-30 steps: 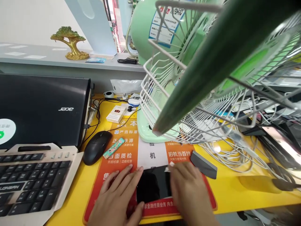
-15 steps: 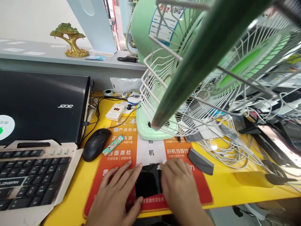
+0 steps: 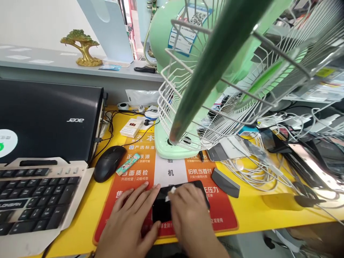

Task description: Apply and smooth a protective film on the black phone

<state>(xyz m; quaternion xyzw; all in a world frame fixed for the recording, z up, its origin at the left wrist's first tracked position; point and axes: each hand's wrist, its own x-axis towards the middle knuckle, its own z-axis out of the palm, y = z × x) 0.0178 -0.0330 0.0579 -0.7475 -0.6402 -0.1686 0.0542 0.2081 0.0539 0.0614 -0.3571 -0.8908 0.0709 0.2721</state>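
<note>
A black smartphone (image 3: 161,210) lies face up and sideways on a red and orange printed mat (image 3: 220,229). At its left end my left hand (image 3: 129,218) rests with fingers stretched; the forefinger and thumb brace the phone's two corners. My right hand (image 3: 189,211) is closed over the screen, slightly blurred, pinching a small white wipe (image 3: 170,194) that touches the glass. Its fingers and palm hide much of the phone's middle, while the right end shows beyond the knuckles.
A green fan (image 3: 177,147) in a white wire cage looms over the mat. To the left are a black mouse (image 3: 110,163), a keyboard (image 3: 40,200) and a laptop (image 3: 48,118). A dark grey wedge (image 3: 225,182), tangled white cables (image 3: 252,175) and a yellow bottle (image 3: 282,201) lie right.
My right hand has slid left across the phone with the white wipe, uncovering the phone's right end. My left hand stays in place at the left end. The view has shifted slightly.
</note>
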